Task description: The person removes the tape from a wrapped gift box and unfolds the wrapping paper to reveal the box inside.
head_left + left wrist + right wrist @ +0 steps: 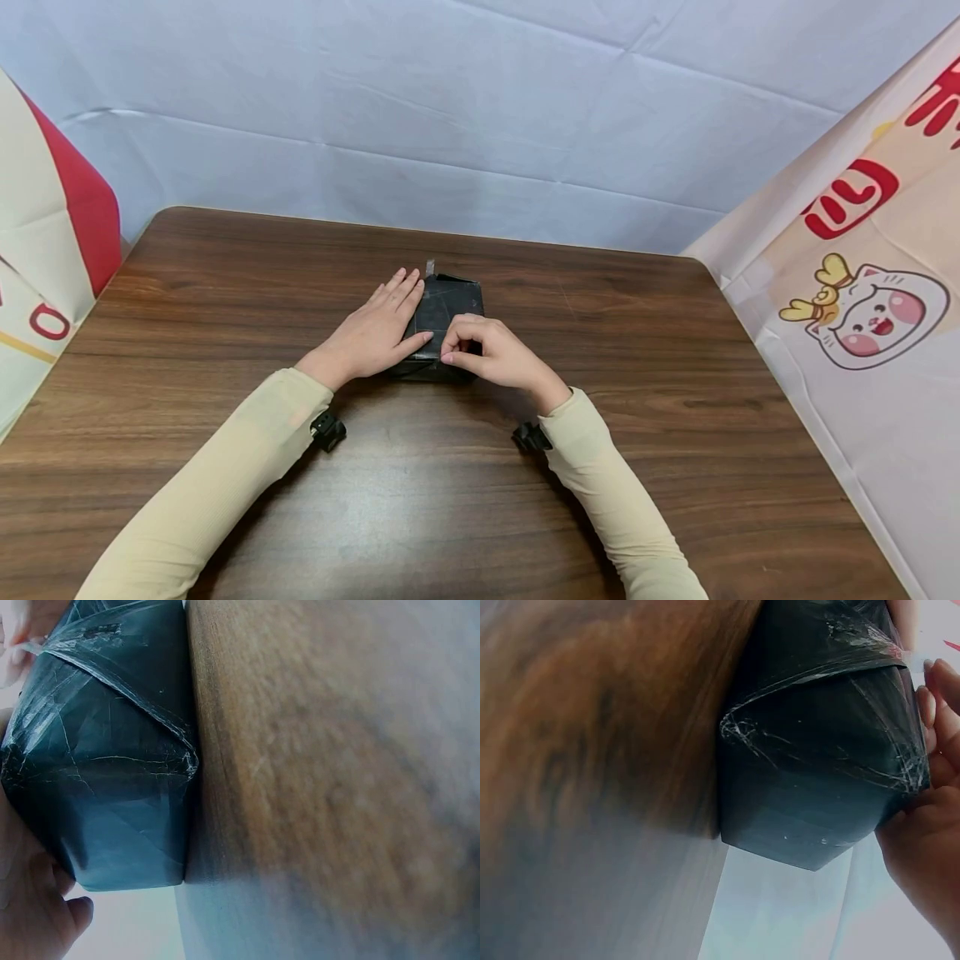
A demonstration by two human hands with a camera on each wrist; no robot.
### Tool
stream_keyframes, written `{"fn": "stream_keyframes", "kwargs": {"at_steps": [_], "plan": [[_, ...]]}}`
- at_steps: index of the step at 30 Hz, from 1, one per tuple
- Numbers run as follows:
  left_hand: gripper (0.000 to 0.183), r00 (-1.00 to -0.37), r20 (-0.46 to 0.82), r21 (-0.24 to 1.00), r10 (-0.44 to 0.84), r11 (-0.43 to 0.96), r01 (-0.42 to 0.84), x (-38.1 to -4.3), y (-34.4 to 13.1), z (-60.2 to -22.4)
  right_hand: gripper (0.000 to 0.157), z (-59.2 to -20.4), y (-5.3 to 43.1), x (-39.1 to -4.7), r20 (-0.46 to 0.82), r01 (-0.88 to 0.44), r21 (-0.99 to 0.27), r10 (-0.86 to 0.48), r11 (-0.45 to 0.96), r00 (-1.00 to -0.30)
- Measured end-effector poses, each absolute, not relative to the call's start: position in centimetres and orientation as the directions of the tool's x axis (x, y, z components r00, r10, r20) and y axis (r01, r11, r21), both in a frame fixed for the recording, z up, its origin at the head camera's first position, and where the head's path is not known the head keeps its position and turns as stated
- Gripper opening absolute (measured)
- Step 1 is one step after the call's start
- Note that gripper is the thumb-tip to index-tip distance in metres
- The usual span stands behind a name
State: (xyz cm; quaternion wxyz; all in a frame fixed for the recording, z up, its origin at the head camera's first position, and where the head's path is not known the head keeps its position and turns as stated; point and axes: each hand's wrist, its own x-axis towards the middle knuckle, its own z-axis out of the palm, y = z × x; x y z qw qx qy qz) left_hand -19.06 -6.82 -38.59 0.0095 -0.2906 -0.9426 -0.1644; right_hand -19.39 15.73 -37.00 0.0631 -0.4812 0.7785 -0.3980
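A box wrapped in black material (442,302) lies on the table, with creased clear tape (97,669) over its near end. My left hand (372,332) rests with its fingers straight along the box's left side and top, thumb near the front edge. Over the front right part of the top, my right hand (497,350) has its thumb and index finger pinched together. In the left wrist view, those fingertips (13,660) hold the end of the clear tape. The right wrist view shows the wrapped near end (817,765) and the right hand's fingers beside it.
The box stands on a brown wooden table (637,350). A short strip of tape (430,267) sticks up past the box's far edge. Behind the table hangs a pale cloth (420,125), and printed banners (862,317) stand at both sides.
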Motion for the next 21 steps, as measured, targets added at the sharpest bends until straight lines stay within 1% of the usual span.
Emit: {"fn": "stream_keyframes", "kwargs": {"at_steps": [6, 11, 16, 21], "plan": [[0.074, -0.834, 0.109, 0.311, 0.541, 0.779, 0.545, -19.0, -6.8, -38.6, 0.009, -36.8, 15.7, -19.2, 0.27, -0.688, -0.696, -0.812, 0.207, -0.517], [0.074, -0.832, 0.115, 0.31, 0.543, 0.776, 0.549, -19.1, -6.8, -38.6, 0.009, -36.7, 15.7, -19.1, 0.27, -0.702, -0.68, -0.818, 0.212, -0.508], [0.074, -0.831, 0.124, 0.31, 0.543, 0.774, 0.552, -19.1, -6.9, -38.7, 0.007, -36.8, 15.7, -18.8, 0.295, -0.706, -0.674, -0.797, 0.218, -0.527], [0.074, -0.829, 0.123, 0.305, 0.545, 0.774, 0.554, -19.2, -7.0, -38.6, 0.006, -36.1, 15.6, -18.3, 0.323, -0.663, -0.731, -0.773, 0.164, -0.547]]}}
